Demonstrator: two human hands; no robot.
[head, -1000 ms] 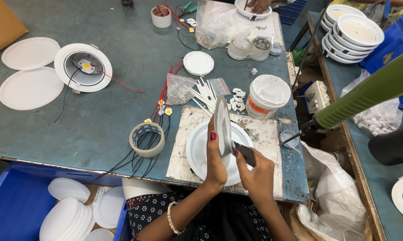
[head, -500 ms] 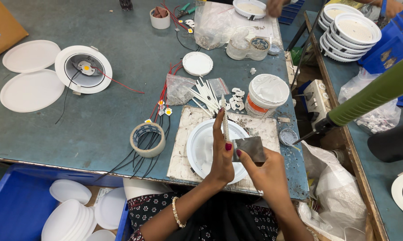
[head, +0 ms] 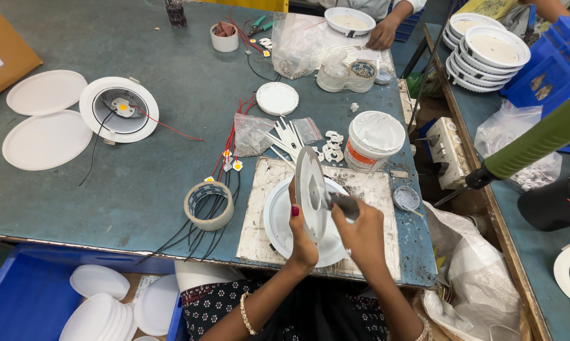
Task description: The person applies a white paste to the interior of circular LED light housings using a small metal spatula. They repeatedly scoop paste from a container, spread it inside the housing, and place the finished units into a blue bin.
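Observation:
My left hand (head: 302,235) holds a round white plastic disc (head: 311,189) upright on its edge, above a white lamp housing (head: 277,222) that lies on a stained white work board (head: 258,213). Against the right face of the disc, my right hand (head: 360,228) grips a small grey scraper-like tool (head: 344,203). A white tub with an orange band (head: 373,140) stands just beyond the board. A small grey lid (head: 406,198) lies to the board's right.
A tape roll (head: 209,205) with black wires, red-wired LED chips (head: 229,163), white clips (head: 330,145) and plastic bags (head: 253,134) lie nearby. At left are an open lamp housing (head: 119,108) and white discs (head: 45,139). Another person's hand (head: 382,36) works at the far edge. Blue bins (head: 32,297) hold covers below.
The disc was laid down toward the housing half a second ago and is now raised upright again, with the tool in my right hand back against its face.

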